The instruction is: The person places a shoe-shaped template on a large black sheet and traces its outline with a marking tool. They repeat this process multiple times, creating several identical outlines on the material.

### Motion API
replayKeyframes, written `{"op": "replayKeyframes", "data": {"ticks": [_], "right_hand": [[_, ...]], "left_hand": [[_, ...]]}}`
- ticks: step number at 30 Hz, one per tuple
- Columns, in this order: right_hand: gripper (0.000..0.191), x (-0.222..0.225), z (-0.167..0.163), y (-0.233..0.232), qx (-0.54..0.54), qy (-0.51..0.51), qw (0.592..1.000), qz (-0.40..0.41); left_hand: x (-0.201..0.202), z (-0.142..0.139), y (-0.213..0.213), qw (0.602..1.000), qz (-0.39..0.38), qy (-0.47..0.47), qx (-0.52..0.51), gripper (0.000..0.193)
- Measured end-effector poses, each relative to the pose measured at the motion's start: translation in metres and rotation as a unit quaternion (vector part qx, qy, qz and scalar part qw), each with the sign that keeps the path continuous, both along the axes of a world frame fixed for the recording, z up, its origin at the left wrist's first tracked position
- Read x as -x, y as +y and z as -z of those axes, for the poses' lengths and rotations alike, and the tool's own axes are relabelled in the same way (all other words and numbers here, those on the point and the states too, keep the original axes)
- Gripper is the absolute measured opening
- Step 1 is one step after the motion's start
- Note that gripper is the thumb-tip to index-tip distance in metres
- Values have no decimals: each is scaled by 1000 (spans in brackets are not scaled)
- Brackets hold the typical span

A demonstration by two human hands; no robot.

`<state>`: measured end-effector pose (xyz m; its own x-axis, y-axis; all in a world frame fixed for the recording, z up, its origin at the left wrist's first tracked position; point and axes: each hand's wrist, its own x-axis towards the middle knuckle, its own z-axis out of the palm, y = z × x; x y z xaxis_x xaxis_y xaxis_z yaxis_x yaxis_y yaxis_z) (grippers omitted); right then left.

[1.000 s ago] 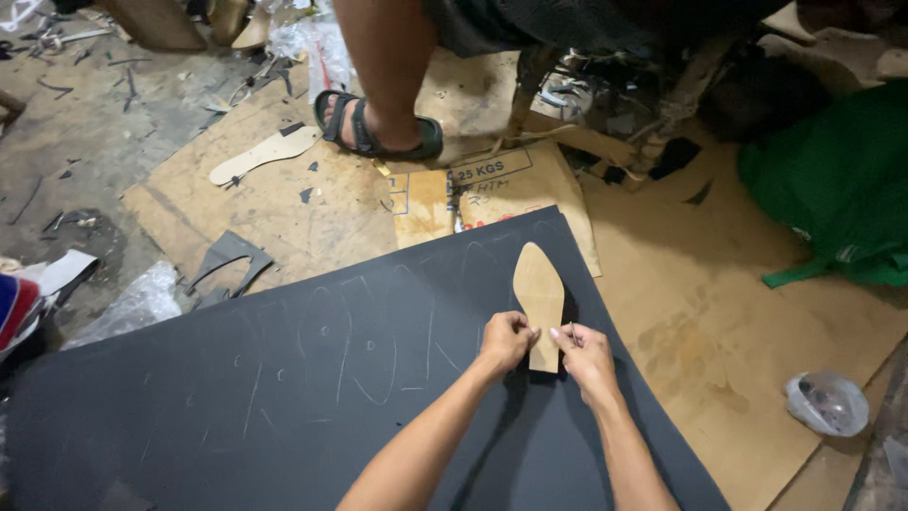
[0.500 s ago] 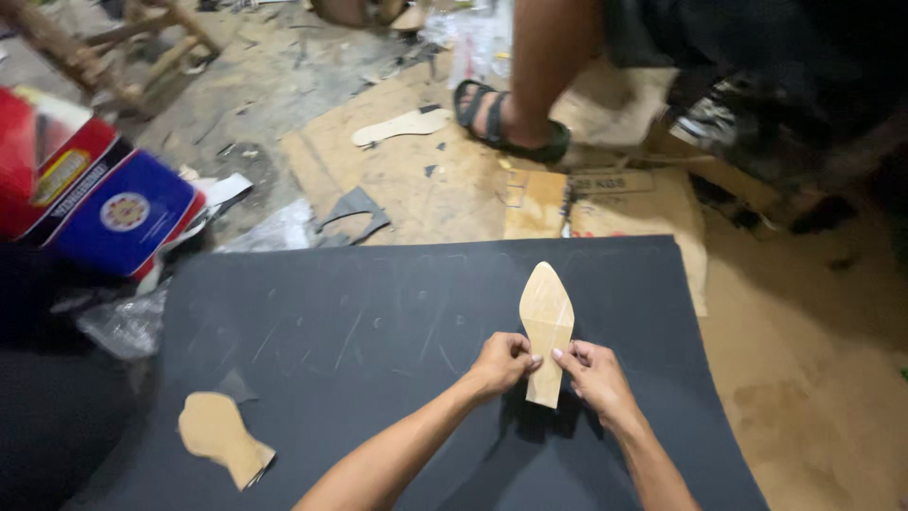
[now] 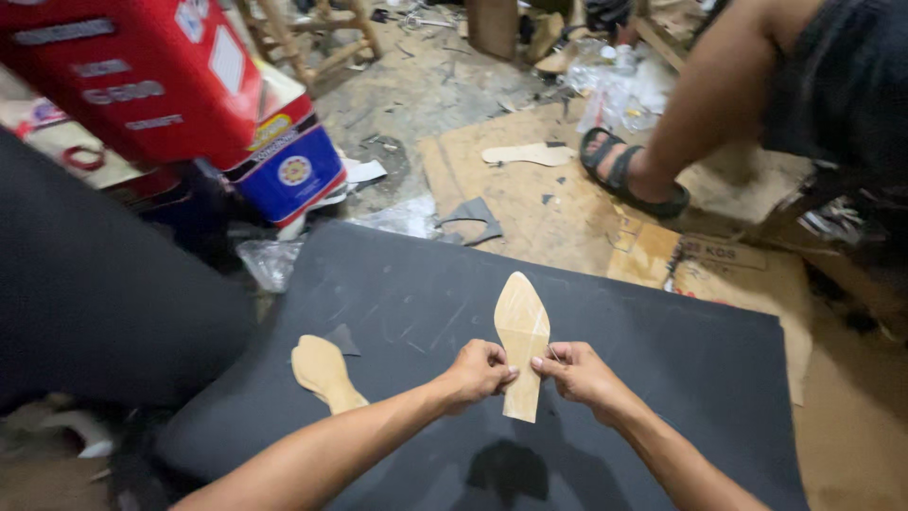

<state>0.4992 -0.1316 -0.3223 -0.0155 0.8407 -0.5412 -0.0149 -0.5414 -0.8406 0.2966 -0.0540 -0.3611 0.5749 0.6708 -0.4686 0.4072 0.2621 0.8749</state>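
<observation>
Now I'm seeing left hand (image 3: pixel 480 369) and right hand (image 3: pixel 577 371) pinching tan sole-shaped cutout (image 3: pixel 521 343) between them, pointed tip sticking out beyond fingers, over dark sheet (image 3: pixel 681 360).

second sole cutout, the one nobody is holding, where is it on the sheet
In the head view the loose tan sole cutout lies on the dark sheet, near its left edge, left of the left hand.

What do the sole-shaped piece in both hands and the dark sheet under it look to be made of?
Sole-shaped piece: tan, matte, thin and stiff, probably fibreboard or card; the left hand and right hand pinch its edges. Dark sheet: charcoal, matte, faintly scuffed, likely rubber or foam sheet; the look leaves it open.
</observation>
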Motion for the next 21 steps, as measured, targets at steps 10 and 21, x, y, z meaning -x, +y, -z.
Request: {"op": "replayKeyframes", "data": {"ticks": [10, 21], "right_hand": [[22, 82, -52, 64, 3, 9, 996, -89], [22, 170, -26, 110, 15, -1, 997, -77]], "left_hand": [[97, -60, 31, 995, -83, -26, 52, 18], [178, -36, 68, 982, -138, -105, 73, 20]]}}
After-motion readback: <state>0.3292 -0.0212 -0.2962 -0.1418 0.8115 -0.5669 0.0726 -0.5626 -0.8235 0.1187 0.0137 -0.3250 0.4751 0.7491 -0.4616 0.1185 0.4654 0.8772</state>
